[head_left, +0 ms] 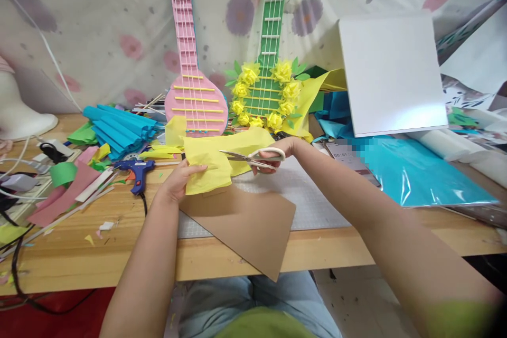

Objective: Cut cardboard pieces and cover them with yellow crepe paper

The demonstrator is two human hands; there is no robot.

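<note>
My left hand [179,180] pinches the left edge of a sheet of yellow crepe paper [208,163], thumb on top. In my right hand [276,154] is a pair of white-handled scissors [253,157], fingers through the loops. The scissors' blades point left and lie at the paper's right part, where a slit parts it from a longer yellow strip behind. Below the paper, a brown cardboard piece [249,222] rests on the grey cutting mat [317,206] and juts past the table's front edge.
Behind stand a pink paper lute [197,103] and a green one [263,92] with yellow paper flowers. A blue glue gun [138,171], blue crepe paper [119,129] and scraps lie left. At right are a white board [392,74], a phone [348,161] and a blue plastic-wrapped sheet [428,174].
</note>
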